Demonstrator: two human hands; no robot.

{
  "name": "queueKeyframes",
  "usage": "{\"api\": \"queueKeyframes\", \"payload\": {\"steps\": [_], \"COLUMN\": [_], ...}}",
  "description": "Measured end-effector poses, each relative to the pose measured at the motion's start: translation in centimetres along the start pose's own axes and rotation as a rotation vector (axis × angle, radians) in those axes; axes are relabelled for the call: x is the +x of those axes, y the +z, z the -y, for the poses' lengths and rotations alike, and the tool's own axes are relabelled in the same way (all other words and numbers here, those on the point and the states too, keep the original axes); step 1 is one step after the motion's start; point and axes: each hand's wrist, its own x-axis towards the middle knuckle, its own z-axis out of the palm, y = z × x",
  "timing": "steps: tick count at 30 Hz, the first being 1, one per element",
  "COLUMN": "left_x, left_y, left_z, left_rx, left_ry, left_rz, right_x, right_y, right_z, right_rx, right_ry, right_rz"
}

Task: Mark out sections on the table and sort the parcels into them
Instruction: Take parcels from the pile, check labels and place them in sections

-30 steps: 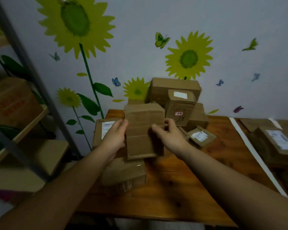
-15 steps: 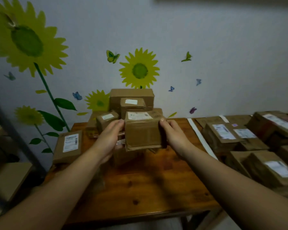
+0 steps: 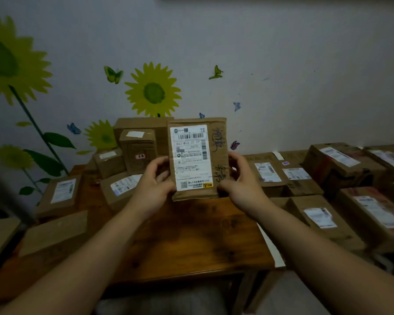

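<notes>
Parcel (image 3: 197, 159) upright above table (image 3: 191, 242) centre, label facing viewer, clasped at both edges by left hand (image 3: 154, 186) and right hand (image 3: 242, 181); risk of misreading in dim light, hence placement beyond white tape line (image 3: 271, 248) at 4 o'clock in the wrong section.

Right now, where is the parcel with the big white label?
In the head view the parcel is at centre, held upright above the table between the left hand and right hand, in front of the stacked boxes.
</notes>
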Motion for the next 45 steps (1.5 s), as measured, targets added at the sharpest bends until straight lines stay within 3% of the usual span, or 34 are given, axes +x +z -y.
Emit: {"api": "queueKeyframes", "payload": {"steps": [7,13,19,23,27,31,33,38,43,45], "left_x": [-2.9,-4.5,-5.1,-5.9,-6.3,-4.9,-4.9,-6.7,-7.9,-8.6], "left_y": [0.8,-0.3,-1.5,-1.2,-0.7,-1.5,-1.1,2.3,8.5,12.5], "left_z": [-3.8,-4.5,-3.2,-2.7,-2.3,-3.2,-3.5,-3.7,-3.8,-3.7], "left_rx": [-0.024,-0.087,-0.177,-0.358,-0.341,-0.337,-0.332,-0.412,-0.234,-0.147], "left_ry": [0.21,0.26,0.154,0.061,-0.007,-0.048,-0.08,-0.08,-0.11,-0.087], "left_rz": [0.016,0.036,0.05,0.106,0.158,0.13,0.157,0.225,0.327,0.346], "right_x": [-3.3,-5.7,-7.1,-7.9,-9.1,-10.5,-10.7,-10.4,-11.3,-12.5], "right_y": [-0.7,-0.2,1.4,2.1,1.4,-0.3,-1.0,-3.1,-9.7,-13.6], "right_z": [2.9,4.8,4.7,3.2,2.8,3.3,3.3,3.7,3.2,2.9], "right_rx": [-0.014,-0.014,0.019,-0.025,0.117,0.042,-0.009,0.005,0.007,-0.054], "right_ry": [-0.193,-0.21,-0.175,-0.125,-0.017,-0.029,-0.06,-0.102,-0.113,-0.124], "right_rz": [-0.059,-0.044,-0.13,-0.215,-0.194,-0.179,-0.258,-0.543,-0.656,-0.6]}}
